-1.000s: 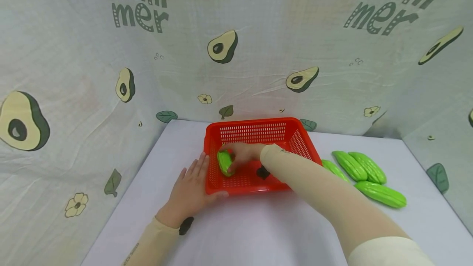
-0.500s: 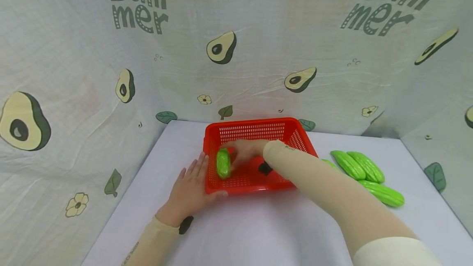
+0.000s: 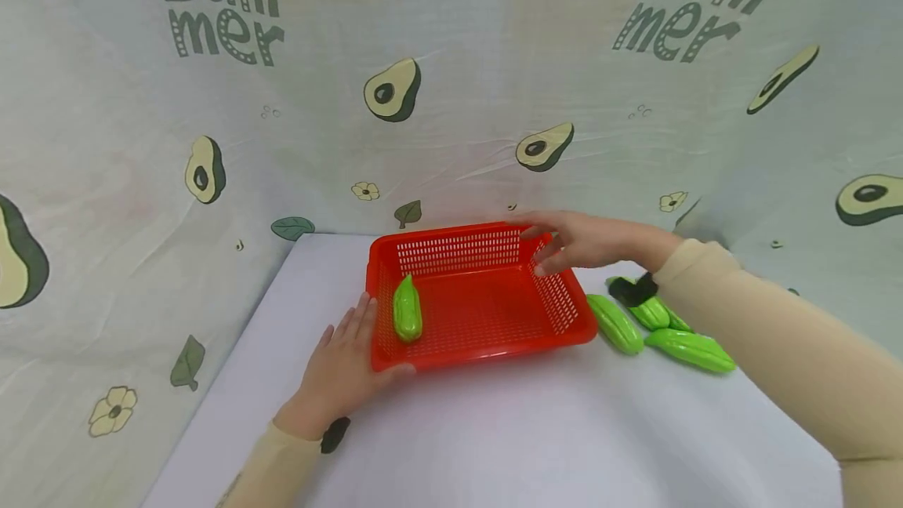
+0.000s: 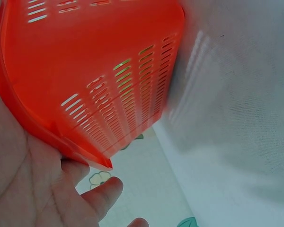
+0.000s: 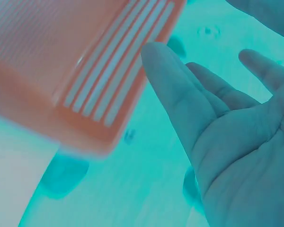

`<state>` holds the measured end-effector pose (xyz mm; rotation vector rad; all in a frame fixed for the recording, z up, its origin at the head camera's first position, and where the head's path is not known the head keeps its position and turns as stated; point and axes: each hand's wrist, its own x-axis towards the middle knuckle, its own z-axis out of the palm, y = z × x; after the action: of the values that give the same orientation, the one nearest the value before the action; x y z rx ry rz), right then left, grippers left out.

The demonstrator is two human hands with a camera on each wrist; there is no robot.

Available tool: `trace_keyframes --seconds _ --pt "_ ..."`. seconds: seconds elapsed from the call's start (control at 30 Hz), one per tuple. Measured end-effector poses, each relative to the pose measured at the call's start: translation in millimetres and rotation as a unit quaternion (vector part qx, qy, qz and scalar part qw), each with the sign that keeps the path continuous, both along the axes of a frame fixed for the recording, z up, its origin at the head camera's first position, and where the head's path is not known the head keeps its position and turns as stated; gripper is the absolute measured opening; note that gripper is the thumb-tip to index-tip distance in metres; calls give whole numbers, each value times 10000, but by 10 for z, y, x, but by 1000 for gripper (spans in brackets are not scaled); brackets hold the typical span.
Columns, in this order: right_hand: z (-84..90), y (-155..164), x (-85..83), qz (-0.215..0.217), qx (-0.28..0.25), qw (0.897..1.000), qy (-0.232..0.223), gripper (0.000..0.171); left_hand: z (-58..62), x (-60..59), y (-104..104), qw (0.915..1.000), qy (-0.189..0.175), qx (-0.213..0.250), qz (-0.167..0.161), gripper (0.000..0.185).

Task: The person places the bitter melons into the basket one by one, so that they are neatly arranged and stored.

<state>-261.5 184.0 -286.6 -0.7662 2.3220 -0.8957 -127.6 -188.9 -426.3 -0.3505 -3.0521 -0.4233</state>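
A red slotted plastic basket [image 3: 480, 351] stands on the table, one green ridged gourd-like vegetable [image 3: 407, 310] lying along its left inner wall. My left hand [image 3: 339, 379] rests with straight fingers against the basket's left front corner; the left wrist view shows its palm by the red rim [image 4: 42, 137]. Above the basket's right back corner hovers my right hand [image 3: 582, 241], fingers loosely spread and holding nothing. In the right wrist view that hand [image 5: 236, 127] is beside the basket's slotted wall [image 5: 109, 85], with a bare palm.
Right of the basket lie several more green vegetables, among them a near one [image 3: 615, 324] and a front one [image 3: 691, 350]. The right forearm [image 3: 776, 335] partly covers the group. Behind the white table [image 3: 494, 437] hangs a printed cloth [image 3: 466, 100].
My right hand has let go of the green vegetable at the basket's left and moved right and up, away from it. The left hand has stayed at the basket. The head view has shifted slightly.
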Motion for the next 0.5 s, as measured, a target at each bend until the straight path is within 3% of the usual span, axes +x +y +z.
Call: trace_keyframes --seconds 0.13,0.33,0.5 --pt "-112 586 211 -371 -166 9991 73 80 -8 1 -19 9999 87 47 -53 120" --pt "-509 1306 502 -900 -191 9956 175 79 -40 -19 -32 9999 116 9 -71 124" --pt "-775 1706 725 -1051 89 9915 755 81 -47 -18 -31 10000 80 1 -33 124"
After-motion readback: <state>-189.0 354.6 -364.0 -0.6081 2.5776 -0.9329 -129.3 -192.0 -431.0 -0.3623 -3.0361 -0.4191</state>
